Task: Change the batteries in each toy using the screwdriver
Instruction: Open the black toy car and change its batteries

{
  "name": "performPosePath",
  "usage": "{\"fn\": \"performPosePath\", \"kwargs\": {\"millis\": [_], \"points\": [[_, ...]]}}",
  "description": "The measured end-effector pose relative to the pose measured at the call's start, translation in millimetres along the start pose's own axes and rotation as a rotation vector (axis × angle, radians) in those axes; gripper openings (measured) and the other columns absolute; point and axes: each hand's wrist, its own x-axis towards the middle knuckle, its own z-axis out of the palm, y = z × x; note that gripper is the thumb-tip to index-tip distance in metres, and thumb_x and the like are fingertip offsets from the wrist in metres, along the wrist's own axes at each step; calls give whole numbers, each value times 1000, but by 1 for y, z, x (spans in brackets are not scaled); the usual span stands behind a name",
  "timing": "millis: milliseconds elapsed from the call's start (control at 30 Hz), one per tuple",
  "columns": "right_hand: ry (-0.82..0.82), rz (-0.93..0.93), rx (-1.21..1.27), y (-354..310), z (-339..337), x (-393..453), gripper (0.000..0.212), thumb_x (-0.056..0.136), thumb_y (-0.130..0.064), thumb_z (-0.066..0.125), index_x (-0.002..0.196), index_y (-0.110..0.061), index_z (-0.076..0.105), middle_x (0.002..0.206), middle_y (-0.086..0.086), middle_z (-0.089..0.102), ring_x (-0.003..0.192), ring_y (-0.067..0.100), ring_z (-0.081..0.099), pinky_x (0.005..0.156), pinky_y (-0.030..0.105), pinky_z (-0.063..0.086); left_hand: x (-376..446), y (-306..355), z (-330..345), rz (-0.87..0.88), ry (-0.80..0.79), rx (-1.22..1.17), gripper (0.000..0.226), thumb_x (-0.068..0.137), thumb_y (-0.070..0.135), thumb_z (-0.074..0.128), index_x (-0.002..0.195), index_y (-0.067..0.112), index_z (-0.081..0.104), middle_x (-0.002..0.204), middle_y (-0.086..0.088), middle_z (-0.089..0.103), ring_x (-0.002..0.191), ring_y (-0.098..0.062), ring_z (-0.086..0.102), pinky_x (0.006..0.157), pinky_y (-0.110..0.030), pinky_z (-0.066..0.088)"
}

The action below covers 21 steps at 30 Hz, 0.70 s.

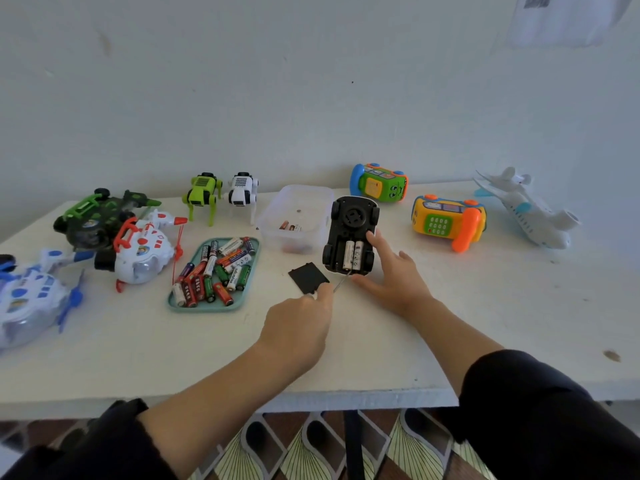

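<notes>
**Prying batteries from the upturned toy car**

The toy car (pixel 351 235) lies belly-up so its open bay shows 2 batteries (pixel 354 255). The right hand (pixel 391 271), fingers relaxed and spread, steadies the car's near right side. The left hand (pixel 299 318) pinches the screwdriver (pixel 341 280), tip at the bay's near edge, probably to lever cells out. The cover (pixel 308 278) lies just left of the car.

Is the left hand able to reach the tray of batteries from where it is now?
Probably yes. The left hand holds the screwdriver, and only bare table lies between it and the battery tray. It would need to free its fingers first.
</notes>
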Motion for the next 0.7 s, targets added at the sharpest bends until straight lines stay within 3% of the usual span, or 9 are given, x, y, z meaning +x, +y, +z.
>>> {"fn": "performPosePath", "kwargs": {"millis": [100, 200, 300, 400, 467, 533, 633, 700], "points": [[8, -3, -5, 1, 1, 0, 77, 87, -43, 59, 148, -24, 16, 158, -3, 12, 138, 18, 32, 116, 38, 11, 6, -4, -6, -95, -24, -202, 15, 89, 12, 42, 104, 15, 42, 85, -1, 54, 74, -24, 52, 60, -31, 38], [29, -12, -12, 2, 2, 0, 77, 87, -45, 59, 148, -25, 16, 158, -3, 12, 140, 16, 29, 116, 37, 11, 15, -7, -12, -206, 87, -503, 9, 86, 17, 51, 93, 19, 47, 79, 4, 53, 74, -21, 53, 60, -30, 42], [53, -18, -11, 1, 2, 0, 78, 86, -47, 60, 148, -25, 18, 157, -3, 14, 139, 16, 29, 115, 37, 12, 39, -2, -14, -293, 178, -796, 3, 84, 14, 59, 82, 14, 56, 65, 4, 55, 51, -17, 57, 52, -26, 49], [46, -9, -5, 1, 2, 0, 80, 84, -52, 60, 147, -25, 19, 157, -3, 15, 139, 16, 30, 114, 36, 12, 68, 8, -5, -323, 194, -813, 16, 82, 16, 61, 69, 8, 56, 60, -7, 58, 44, -23, 61, 50, -30, 50], [40, -2, -4, 1, 3, 1, 84, 78, -62, 51, 147, -28, 19, 157, -4, 16, 140, 15, 29, 114, 37, 14, 83, 14, 4, -342, 163, -721, 23, 83, 24, 63, 66, 11, 53, 68, -14, 62, 60, -31, 65, 55, -35, 52], [52, 2, 9, 3, 4, 1, 87, 71, -69, 39, 146, -32, 19, 156, -6, 20, 139, 15, 30, 113, 38, 16, 92, 17, 10, -379, 120, -603, 21, 84, 29, 61, 79, 9, 60, 79, -13, 66, 73, -34, 65, 59, -34, 48], [65, -7, 21, 4, 4, 2, 81, 79, -62, 52, 147, -33, 18, 156, -5, 19, 141, 14, 25, 113, 37, 15, 98, 14, 15, -411, 119, -576, 18, 86, 25, 57, 87, 8, 62, 84, -12, 67, 78, -34, 64, 61, -33, 47], [67, -14, -2, 5, 4, 2, 79, 84, -53, 59, 147, -31, 18, 157, -4, 16, 142, 13, 21, 113, 36, 13, 98, 11, 13, -404, 131, -636, 14, 82, 21, 58, 75, 9, 58, 77, -12, 66, 71, -34, 65, 57, -32, 47]]}}
